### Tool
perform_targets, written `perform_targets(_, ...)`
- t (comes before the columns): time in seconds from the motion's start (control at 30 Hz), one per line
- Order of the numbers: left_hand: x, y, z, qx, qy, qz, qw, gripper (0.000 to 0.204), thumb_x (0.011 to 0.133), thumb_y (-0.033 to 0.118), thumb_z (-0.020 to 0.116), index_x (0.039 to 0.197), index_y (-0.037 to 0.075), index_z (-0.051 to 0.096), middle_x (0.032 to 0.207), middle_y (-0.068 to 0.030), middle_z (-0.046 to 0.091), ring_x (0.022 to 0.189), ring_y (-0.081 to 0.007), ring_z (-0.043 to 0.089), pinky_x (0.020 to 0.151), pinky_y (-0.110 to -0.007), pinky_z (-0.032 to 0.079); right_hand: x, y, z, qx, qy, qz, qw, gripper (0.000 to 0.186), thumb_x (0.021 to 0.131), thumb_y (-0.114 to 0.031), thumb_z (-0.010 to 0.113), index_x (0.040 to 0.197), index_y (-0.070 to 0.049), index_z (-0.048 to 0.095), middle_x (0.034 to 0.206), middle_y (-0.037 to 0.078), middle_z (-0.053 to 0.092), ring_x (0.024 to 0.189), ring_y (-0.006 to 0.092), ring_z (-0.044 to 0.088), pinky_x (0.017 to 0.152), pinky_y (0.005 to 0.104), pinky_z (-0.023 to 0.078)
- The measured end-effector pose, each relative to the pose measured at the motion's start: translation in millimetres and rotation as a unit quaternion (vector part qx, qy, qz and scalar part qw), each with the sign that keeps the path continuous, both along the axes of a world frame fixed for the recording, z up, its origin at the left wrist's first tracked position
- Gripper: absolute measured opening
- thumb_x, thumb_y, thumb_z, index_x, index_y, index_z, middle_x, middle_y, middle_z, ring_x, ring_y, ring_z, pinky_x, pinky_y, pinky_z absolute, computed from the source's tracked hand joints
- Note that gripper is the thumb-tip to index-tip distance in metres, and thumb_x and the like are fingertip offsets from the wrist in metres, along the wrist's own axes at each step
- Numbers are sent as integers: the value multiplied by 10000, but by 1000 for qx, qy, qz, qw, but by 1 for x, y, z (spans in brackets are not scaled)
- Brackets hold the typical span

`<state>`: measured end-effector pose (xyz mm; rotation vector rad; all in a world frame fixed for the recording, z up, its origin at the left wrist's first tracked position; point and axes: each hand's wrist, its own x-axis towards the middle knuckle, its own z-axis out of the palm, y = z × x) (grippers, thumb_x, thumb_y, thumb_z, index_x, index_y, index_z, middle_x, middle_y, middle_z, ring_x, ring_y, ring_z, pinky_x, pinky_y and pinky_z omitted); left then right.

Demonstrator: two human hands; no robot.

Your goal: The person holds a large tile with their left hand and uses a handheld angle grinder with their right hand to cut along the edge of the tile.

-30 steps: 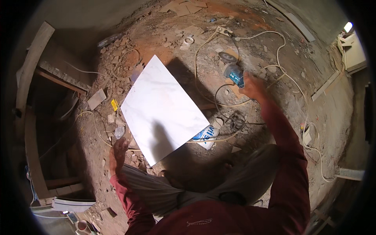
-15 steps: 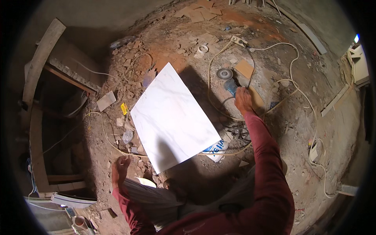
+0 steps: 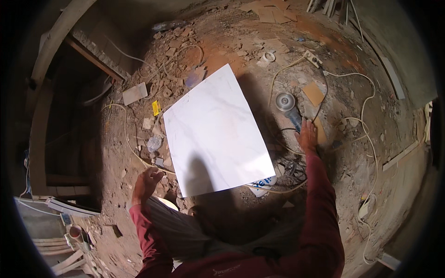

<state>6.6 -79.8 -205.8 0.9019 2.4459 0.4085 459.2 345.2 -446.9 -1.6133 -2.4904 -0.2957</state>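
A large white marbled tile lies on the ground in front of me, with a shadow across its lower part. To its right rests an angle grinder, its round disc facing up. My right hand is at the grinder's rear end, fingers stretched forward and slightly apart, not wrapped round the body. My left hand hovers left of the tile's near corner, fingers loosely bent and apart, holding nothing. A white and blue bag shows partly from under the tile's near right edge.
A pale cable winds across the rubble to a socket strip. Near the grinder lies a tan tile piece. A yellow packet and a broken grey tile lie left. A wooden frame stands far left.
My right hand has drawn back along the grinder and loosened, and the grinder now lies turned the other way. My left hand has moved slightly up. The view has shifted.
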Motion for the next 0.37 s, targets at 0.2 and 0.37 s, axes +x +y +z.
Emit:
perform_targets(0.2, 1, 3, -1, 15, -16, -11, 1000, 488, 897, 386, 678, 1214, 16, 631, 1040, -242, 703, 987, -341, 691, 834, -405, 526, 8, 10, 7, -116, 68, -12, 991, 831, 732, -511, 778, 1343, -38, 475, 1256, 177, 509, 1139, 350, 551, 912, 475, 459)
perform_targets(0.37, 4, 4, 7, 9, -4, -12, 1000, 481, 902, 400, 668, 1227, 48, 634, 1077, -209, 707, 999, -327, 691, 846, -396, 524, -20, 42, 46, -256, 128, -116, 951, 862, 790, -574, 719, 1382, -7, 453, 1395, 285, 438, 1223, 435, 501, 981, 549, 416)
